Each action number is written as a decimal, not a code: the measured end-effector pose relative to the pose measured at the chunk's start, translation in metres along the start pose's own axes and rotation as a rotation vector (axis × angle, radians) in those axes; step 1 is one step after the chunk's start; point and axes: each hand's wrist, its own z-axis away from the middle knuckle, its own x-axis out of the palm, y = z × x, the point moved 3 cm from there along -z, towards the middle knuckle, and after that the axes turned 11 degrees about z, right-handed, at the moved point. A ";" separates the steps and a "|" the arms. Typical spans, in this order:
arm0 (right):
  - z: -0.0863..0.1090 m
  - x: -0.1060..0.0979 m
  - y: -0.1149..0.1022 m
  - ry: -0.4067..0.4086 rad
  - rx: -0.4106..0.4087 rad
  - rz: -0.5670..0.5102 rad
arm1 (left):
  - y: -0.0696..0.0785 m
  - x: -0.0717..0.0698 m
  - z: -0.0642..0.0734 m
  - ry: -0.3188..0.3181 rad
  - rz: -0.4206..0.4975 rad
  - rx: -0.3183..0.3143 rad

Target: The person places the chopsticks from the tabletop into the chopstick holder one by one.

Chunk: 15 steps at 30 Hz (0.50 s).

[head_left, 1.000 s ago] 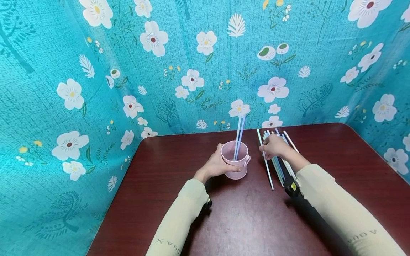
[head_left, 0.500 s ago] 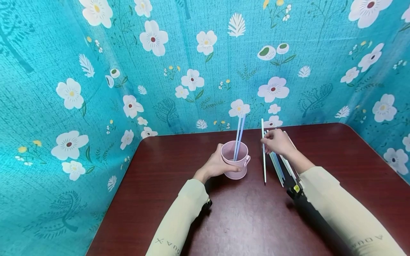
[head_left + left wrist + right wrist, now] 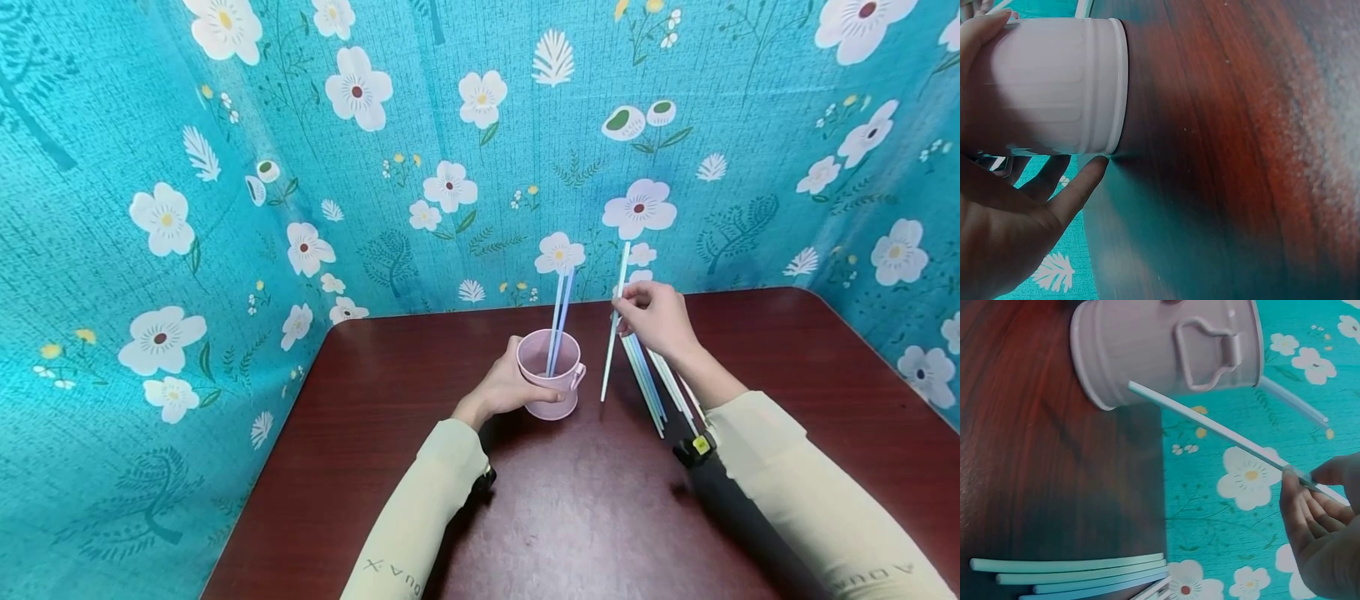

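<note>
On the table stands a small pink bucket [image 3: 568, 402] with a side handle, two straws [image 3: 562, 312], whitish and bluish, leaning inside it. My left hand [image 3: 504, 385] grips the bucket from its left side, thumb across the front. In the left wrist view the bucket's wall [image 3: 1041, 84] lies between thumb and fingers. My right hand [image 3: 660, 321] pinches a pale straw [image 3: 608, 367] between thumb and fingertips, to the right of the bucket. The straw is tilted, its lower end close over the table; in the right wrist view that end overlaps the bucket's wall.
Several straws [image 3: 643, 383], pale green, blue and white, lie side by side on the dark red table [image 3: 555, 517], partly hidden under the right hand and wrist. A turquoise flowered cloth [image 3: 480, 208] hangs behind the table and along its sides.
My right hand has lifted the pale straw from the pile, raising its top end and tilting its lower end left toward the bucket. The left hand and bucket have stayed put.
</note>
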 end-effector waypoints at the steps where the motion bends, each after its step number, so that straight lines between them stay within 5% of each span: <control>1: 0.000 -0.002 -0.002 0.021 -0.014 -0.006 | 0.000 0.000 0.000 0.000 0.000 0.003; 15: -0.004 -0.016 -0.021 0.228 -0.052 -0.165 | -0.001 -0.001 -0.001 0.001 -0.011 -0.006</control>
